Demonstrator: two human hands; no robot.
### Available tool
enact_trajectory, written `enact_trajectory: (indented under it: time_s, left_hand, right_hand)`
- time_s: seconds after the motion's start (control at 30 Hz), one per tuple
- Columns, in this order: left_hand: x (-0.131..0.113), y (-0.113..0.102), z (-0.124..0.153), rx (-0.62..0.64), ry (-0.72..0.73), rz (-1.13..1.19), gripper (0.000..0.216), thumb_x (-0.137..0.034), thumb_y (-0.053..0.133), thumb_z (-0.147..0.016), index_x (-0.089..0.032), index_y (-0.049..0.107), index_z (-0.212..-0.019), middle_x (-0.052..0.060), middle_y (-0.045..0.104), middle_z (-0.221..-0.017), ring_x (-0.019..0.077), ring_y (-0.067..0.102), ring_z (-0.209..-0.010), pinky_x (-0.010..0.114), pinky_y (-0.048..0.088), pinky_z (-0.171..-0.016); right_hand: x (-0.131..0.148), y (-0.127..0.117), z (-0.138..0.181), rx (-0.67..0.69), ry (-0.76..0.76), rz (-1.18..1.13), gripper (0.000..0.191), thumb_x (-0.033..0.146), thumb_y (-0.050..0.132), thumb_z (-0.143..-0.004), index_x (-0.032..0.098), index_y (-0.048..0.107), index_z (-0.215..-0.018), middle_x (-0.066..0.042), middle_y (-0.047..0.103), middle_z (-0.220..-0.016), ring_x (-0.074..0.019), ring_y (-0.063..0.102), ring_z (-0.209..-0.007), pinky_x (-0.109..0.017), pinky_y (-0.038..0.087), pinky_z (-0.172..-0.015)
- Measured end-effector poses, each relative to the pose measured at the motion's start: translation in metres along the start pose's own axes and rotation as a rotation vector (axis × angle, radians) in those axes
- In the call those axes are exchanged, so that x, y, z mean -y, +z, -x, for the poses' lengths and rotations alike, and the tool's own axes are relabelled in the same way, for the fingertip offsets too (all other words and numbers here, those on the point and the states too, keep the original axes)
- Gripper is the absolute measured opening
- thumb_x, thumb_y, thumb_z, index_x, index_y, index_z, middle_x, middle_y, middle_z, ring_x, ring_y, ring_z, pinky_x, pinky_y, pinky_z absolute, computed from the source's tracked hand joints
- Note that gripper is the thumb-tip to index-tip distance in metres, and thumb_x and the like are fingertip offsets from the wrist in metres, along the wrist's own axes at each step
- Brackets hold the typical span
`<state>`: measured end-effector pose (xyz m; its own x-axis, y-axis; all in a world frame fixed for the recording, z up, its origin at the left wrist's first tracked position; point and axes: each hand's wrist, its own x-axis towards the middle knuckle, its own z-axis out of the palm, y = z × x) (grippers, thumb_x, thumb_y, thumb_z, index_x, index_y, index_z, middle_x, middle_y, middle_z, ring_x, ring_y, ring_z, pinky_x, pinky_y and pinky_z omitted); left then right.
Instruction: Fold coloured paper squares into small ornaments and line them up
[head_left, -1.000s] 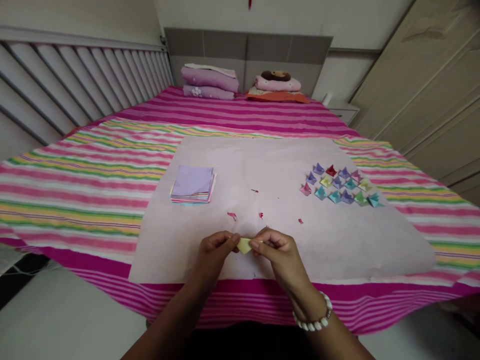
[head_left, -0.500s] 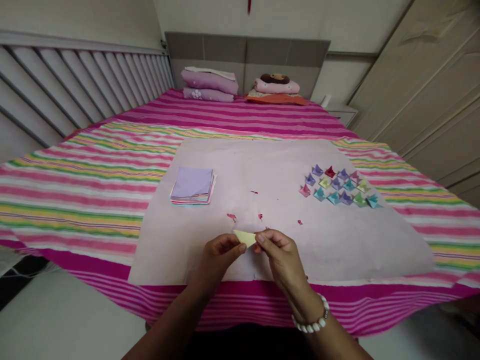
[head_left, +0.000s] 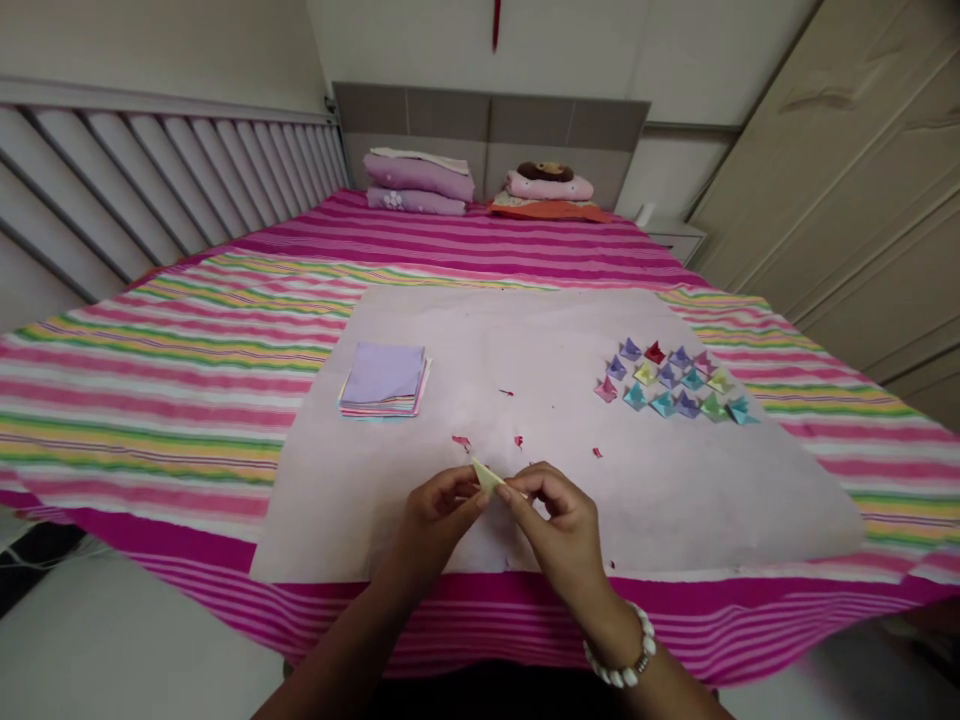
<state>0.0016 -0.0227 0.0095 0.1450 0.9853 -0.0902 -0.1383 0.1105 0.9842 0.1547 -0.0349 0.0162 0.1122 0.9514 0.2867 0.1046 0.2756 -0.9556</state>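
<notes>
Evidently, from my remote station, the left hand (head_left: 439,512) pinches the lower left side of the folded paper (head_left: 487,476). I find the paper directly between both hands, neither nearer, over the pale sheet (head_left: 480,335); its long axis slopes down rightward. It appears pale yellow, narrow, pointed above. The right hand (head_left: 571,530) pinches its lower right end.

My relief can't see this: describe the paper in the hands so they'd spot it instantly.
On the striped bedcover lies a large pale sheet. Near its front edge, the left hand and right hand pinch a small yellow folded paper. Unlike the yellow folded pieces at the sheet's right, it alone is held.
</notes>
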Motion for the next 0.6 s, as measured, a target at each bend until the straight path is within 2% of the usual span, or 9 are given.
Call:
enact_trajectory:
  time_s: [0.07,0.13,0.27,0.43,0.53,0.6]
  left_hand:
    - [0.0012,-0.0012,-0.0005,-0.016,-0.035,0.032,0.025,-0.032,0.074,-0.071,-0.016,0.072,-0.090,0.003,0.071,-0.076,0.0161,0.062,-0.074,0.029,0.049,-0.072]
    - [0.0020,-0.0029,-0.0001,-0.023,-0.077,0.067,0.024,-0.034,0.074,-0.072,-0.015,0.072,-0.086,0.002,0.070,-0.070,0.0142,0.062,-0.067,0.028,0.050,-0.068]
    - [0.0024,-0.0031,0.0021,0.059,-0.131,0.175,0.025,-0.039,0.072,-0.076,-0.016,0.066,-0.084,0.001,0.069,-0.063,0.0137,0.064,-0.062,0.027,0.050,-0.063]
    - [0.0037,-0.0006,0.0023,0.042,-0.111,0.224,0.027,-0.035,0.078,-0.071,-0.016,0.065,-0.086,0.003,0.071,-0.071,0.0150,0.066,-0.068,0.029,0.052,-0.070]
    - [0.0038,-0.0030,0.0006,0.014,-0.111,0.224,0.026,-0.032,0.081,-0.067,-0.015,0.068,-0.082,0.001,0.069,-0.068,0.0133,0.063,-0.065,0.028,0.050,-0.068]
    - [0.0025,-0.0053,-0.0006,0.027,-0.131,0.230,0.025,-0.033,0.079,-0.068,-0.015,0.069,-0.082,0.000,0.066,-0.063,0.0127,0.060,-0.063,0.027,0.047,-0.065]
  right_hand:
    - [0.0002,0.0009,0.0010,0.038,0.048,-0.061,0.013,0.029,0.072,-0.078,0.020,0.068,-0.068,-0.002,0.063,-0.068,-0.0161,0.056,-0.064,-0.030,0.043,-0.060]
    - [-0.0004,0.0009,0.0011,0.112,0.163,-0.165,0.016,0.032,0.072,-0.079,0.020,0.068,-0.071,-0.002,0.064,-0.066,-0.0150,0.057,-0.061,-0.028,0.044,-0.059]
    - [-0.0028,0.0008,-0.0002,0.165,0.337,-0.306,0.020,0.037,0.075,-0.076,0.018,0.068,-0.074,0.000,0.065,-0.059,-0.0135,0.058,-0.056,-0.027,0.046,-0.058]
    - [-0.0024,0.0027,-0.0008,0.115,0.274,-0.279,0.020,0.036,0.078,-0.073,0.019,0.069,-0.070,-0.001,0.066,-0.064,-0.0138,0.059,-0.059,-0.027,0.047,-0.058]
    - [-0.0002,0.0025,-0.0014,0.197,0.263,-0.292,0.020,0.038,0.073,-0.077,0.019,0.070,-0.071,-0.002,0.068,-0.068,-0.0151,0.060,-0.062,-0.028,0.048,-0.061]
    - [0.0008,0.0019,-0.0023,0.246,0.319,-0.354,0.021,0.039,0.071,-0.079,0.019,0.071,-0.071,-0.002,0.068,-0.067,-0.0151,0.059,-0.062,-0.029,0.048,-0.063]
